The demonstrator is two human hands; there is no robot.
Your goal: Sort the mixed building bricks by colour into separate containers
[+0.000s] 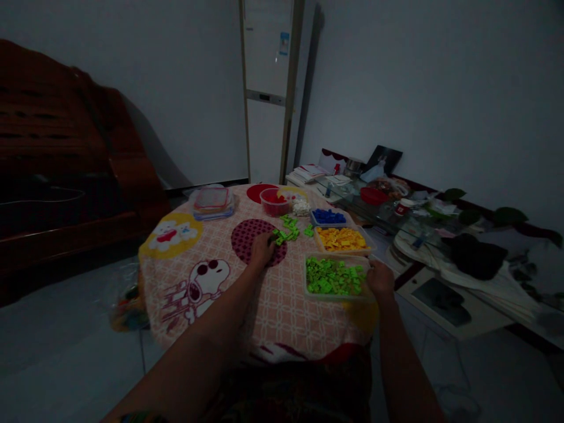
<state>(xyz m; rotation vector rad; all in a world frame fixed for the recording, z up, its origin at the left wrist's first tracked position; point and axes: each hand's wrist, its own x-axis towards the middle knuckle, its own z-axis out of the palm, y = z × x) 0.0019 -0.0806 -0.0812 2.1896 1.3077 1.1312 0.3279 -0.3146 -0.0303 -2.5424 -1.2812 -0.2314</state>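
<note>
Loose green pieces [289, 228] lie on the round table's patterned cloth [282, 305]. At their left edge is my left hand [263, 248], its fingers closed; whatever they pinch is too small and dark to name. My right hand [379, 278] grips the right rim of a clear box full of green pieces [335, 276]. Behind that box stand a box of yellow pieces [341, 239] and one of blue pieces [328, 217]. White pieces [301, 205] are heaped beside a round tub with red pieces [274, 202].
Stacked lids or containers [212, 202] sit at the table's back left. To the right runs a cluttered glass-topped cabinet [352, 197] with papers, a red bowl [373, 195] and a dark cap [478, 255]. A wooden bench [88, 141] stands at the left.
</note>
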